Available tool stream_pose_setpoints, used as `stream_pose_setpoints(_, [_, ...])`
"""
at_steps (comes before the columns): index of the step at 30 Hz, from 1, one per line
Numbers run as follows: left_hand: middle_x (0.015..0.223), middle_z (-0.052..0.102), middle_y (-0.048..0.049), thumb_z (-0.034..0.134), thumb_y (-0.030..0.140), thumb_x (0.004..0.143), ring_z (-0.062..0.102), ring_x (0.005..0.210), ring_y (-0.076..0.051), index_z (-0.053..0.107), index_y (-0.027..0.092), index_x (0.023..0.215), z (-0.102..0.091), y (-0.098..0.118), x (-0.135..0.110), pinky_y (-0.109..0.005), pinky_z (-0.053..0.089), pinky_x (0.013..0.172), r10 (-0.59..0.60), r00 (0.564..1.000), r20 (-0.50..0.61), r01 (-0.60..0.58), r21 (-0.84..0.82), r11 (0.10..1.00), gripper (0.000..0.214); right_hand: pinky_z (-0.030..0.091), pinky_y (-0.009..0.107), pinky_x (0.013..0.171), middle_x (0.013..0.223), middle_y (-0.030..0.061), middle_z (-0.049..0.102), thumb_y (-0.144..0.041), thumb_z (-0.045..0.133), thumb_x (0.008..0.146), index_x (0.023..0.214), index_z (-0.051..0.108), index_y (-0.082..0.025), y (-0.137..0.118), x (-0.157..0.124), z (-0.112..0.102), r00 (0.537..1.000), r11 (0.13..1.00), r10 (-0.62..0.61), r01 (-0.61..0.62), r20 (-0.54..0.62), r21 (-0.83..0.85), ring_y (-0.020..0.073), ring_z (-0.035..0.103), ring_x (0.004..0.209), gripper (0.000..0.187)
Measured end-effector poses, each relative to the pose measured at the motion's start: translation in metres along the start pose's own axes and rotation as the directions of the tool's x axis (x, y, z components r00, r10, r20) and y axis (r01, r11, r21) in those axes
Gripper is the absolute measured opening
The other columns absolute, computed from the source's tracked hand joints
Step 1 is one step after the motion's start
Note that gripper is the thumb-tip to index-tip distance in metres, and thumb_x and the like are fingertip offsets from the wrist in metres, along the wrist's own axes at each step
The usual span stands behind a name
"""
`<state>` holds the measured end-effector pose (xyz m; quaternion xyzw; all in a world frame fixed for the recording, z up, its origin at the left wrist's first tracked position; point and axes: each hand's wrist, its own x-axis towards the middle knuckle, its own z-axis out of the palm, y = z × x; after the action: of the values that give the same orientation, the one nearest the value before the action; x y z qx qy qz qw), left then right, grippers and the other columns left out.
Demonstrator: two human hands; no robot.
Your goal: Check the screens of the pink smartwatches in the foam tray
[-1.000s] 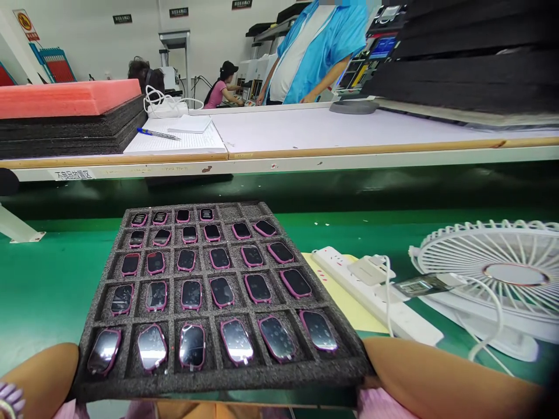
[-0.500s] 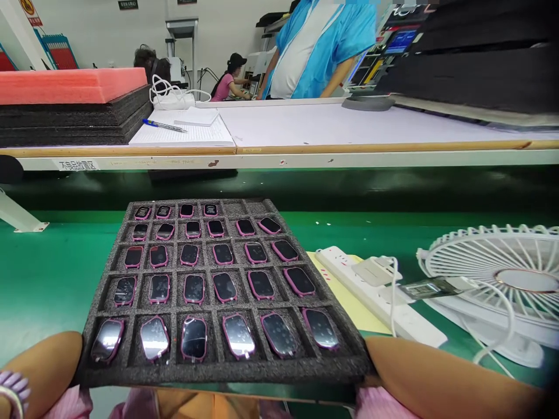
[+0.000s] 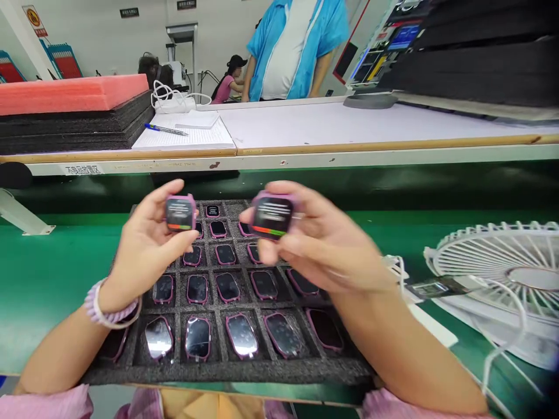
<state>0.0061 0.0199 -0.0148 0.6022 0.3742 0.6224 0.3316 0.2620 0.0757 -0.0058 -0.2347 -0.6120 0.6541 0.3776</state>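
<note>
My left hand [image 3: 151,241] grips a purple-framed smartwatch case [image 3: 180,212] between thumb and fingers, its lit screen showing text lines and an orange-green bar. In my right hand [image 3: 318,233], blurred by motion, is a second such smartwatch case [image 3: 274,214], its screen also lit with text and a red and green strip. Both are strapless and held above the black foam tray [image 3: 218,372]. Rows of similar purple watch cases [image 3: 198,338] lie in the tray's square pockets, mostly with dark screens. My hands and forearms hide part of the tray's left and right sides.
A white fan [image 3: 515,273] and cables stand at the right on the green bench [image 3: 39,279]. On the raised shelf are red foam over black foam sheets [image 3: 105,96], a notebook with a pen [image 3: 166,130] and dark stacked boards [image 3: 480,75]. People are beyond.
Both hands have come up into view over the tray, each holding a lit watch case. The person in blue behind the shelf has shifted left.
</note>
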Motion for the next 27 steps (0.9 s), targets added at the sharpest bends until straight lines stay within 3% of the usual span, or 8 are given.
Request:
stream_pose_setpoints(3, [0.116,0.067,-0.0066,0.089,0.025,0.080,0.068,0.089,-0.012,0.051,0.021,0.145,0.005,-0.033,0.013,-0.017,0.062,0.071,-0.158,0.985,0.075,0.161,-0.047,0.986,0.075,0.061,0.030,0.083,0.116,0.0016,0.073,-0.027,0.086,0.082,0.138,0.055,-0.027,0.034,0.026,0.007,0.997,0.980,0.044,-0.055,0.061,0.191,0.0146,0.074,0.083,0.064])
stream_pose_setpoints(6, [0.120,0.067,-0.0081,0.085,0.022,0.078,0.069,0.093,-0.013,0.045,0.021,0.150,0.005,-0.048,0.015,-0.021,0.063,0.080,-0.224,0.968,0.117,0.232,-0.058,0.971,0.082,0.060,0.029,0.080,0.114,0.0042,0.074,-0.020,0.085,0.079,0.133,0.057,-0.023,0.058,0.040,0.007,0.992,0.960,0.089,-0.108,0.086,0.256,0.0162,0.074,0.083,0.061])
stream_pose_setpoints(13, [0.115,0.068,-0.0066,0.080,0.021,0.078,0.067,0.071,-0.007,0.059,0.015,0.131,0.008,-0.047,0.011,-0.017,0.062,0.068,-0.287,0.952,0.105,0.294,-0.057,0.954,0.057,0.055,0.026,0.073,0.105,0.0022,0.073,-0.017,0.083,0.081,0.128,0.058,-0.021,0.068,0.041,0.004,0.996,0.977,0.045,-0.060,0.082,0.203,0.0135,0.070,0.076,0.054])
stream_pose_setpoints(21, [0.138,0.065,-0.0117,0.075,0.022,0.081,0.077,0.079,-0.012,0.055,0.017,0.144,0.011,-0.050,0.006,-0.020,0.068,0.078,-0.327,0.931,0.159,0.346,-0.109,0.932,0.066,0.053,0.025,0.071,0.093,-0.0019,0.069,-0.017,0.079,0.077,0.124,0.058,-0.020,0.073,0.041,0.007,0.999,0.981,0.017,-0.023,0.036,0.191,0.0123,0.068,0.072,0.052])
stream_pose_setpoints(27, [0.129,0.071,-0.0093,0.072,0.027,0.088,0.078,0.078,-0.013,0.060,0.018,0.139,0.014,-0.050,0.005,-0.021,0.068,0.076,-0.360,0.918,0.169,0.380,-0.111,0.918,0.054,0.053,0.026,0.063,0.096,-0.0015,0.067,-0.024,0.085,0.080,0.117,0.060,-0.020,0.078,0.044,0.007,1.000,0.987,-0.020,0.019,0.001,0.161,0.0108,0.063,0.066,0.045])
